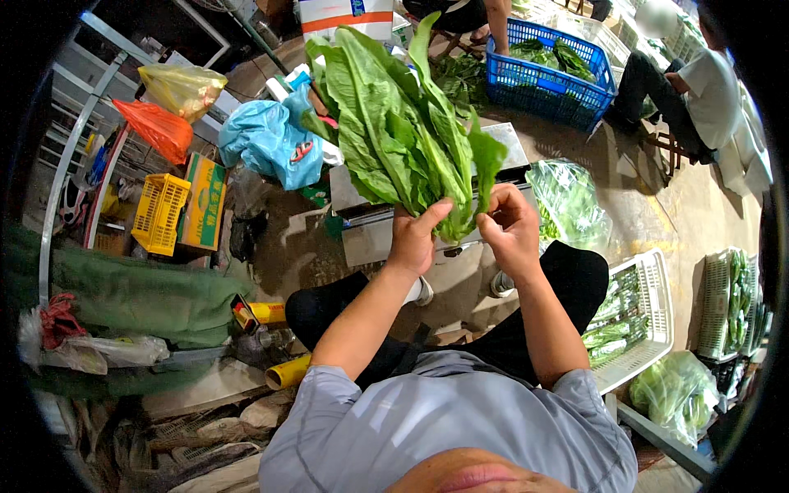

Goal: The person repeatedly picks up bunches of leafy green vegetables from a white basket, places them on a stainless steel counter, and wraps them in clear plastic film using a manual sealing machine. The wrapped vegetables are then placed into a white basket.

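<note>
A large bunch of green leaf lettuce (pixel 386 123) is held up in front of me, its leaves pointing away and its stem end toward me. My left hand (pixel 415 238) is closed around the lower stalks, with the thumb lying across them. At the right side of the base, my right hand (pixel 511 228) has its fingers curled and pinched at an outer leaf's stalk; the exact contact is partly hidden by the fingers. Below the lettuce stands a low grey flat-topped stand (pixel 508 144), mostly covered by the leaves.
Bagged greens (pixel 567 201) lie right of the stand, near a white crate of greens (pixel 657 320). A blue crate (pixel 551 90) stands ahead, with another person's arm reaching in. One seated person (pixel 711 90) is at far right. Left are a blue bag (pixel 271 140) and yellow basket (pixel 160 214).
</note>
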### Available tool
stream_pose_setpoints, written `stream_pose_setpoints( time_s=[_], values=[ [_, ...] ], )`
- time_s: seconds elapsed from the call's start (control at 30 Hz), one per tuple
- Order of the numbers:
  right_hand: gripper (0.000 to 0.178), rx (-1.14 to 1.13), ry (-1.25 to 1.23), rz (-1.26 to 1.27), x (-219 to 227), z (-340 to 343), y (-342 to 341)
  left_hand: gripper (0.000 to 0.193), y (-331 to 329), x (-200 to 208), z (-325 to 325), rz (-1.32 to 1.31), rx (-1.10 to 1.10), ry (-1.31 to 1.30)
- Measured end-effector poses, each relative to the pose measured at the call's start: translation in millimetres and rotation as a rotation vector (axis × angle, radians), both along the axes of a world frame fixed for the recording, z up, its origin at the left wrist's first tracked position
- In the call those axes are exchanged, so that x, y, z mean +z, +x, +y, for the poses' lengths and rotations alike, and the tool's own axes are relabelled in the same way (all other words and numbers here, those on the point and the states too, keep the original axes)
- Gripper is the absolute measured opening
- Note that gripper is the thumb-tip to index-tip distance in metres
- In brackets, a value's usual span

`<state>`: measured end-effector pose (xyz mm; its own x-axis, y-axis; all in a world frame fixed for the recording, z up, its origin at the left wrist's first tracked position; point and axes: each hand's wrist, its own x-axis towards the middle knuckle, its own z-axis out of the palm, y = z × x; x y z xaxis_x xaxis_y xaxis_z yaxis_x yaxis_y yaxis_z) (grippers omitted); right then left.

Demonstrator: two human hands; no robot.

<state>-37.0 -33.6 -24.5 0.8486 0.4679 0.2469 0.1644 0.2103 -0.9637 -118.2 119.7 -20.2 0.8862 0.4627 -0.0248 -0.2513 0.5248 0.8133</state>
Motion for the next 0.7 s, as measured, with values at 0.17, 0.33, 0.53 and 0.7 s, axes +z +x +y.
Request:
stream_pose_setpoints(
  time_s=[0.17,0.33,0.53,0.7],
  values=[
    [0.021,0.026,0.126,0.042,1,6,-13,0.049,0,3,5,-0.07,0.027,-0.074],
    [0.023,0.081,0.003,-0.042,6,17,-22,0.05,-9,0,17,-0.048,0.033,-0.143],
    [0.021,0.197,-0.079,-0.01,-13,26,-40,0.053,-18,4,31,-0.043,0.192,-0.184],
    [0.022,0.174,0.043,-0.524,-9,45,-50,0.048,-49,22,39,-0.127,0.252,-0.25]
  ],
)
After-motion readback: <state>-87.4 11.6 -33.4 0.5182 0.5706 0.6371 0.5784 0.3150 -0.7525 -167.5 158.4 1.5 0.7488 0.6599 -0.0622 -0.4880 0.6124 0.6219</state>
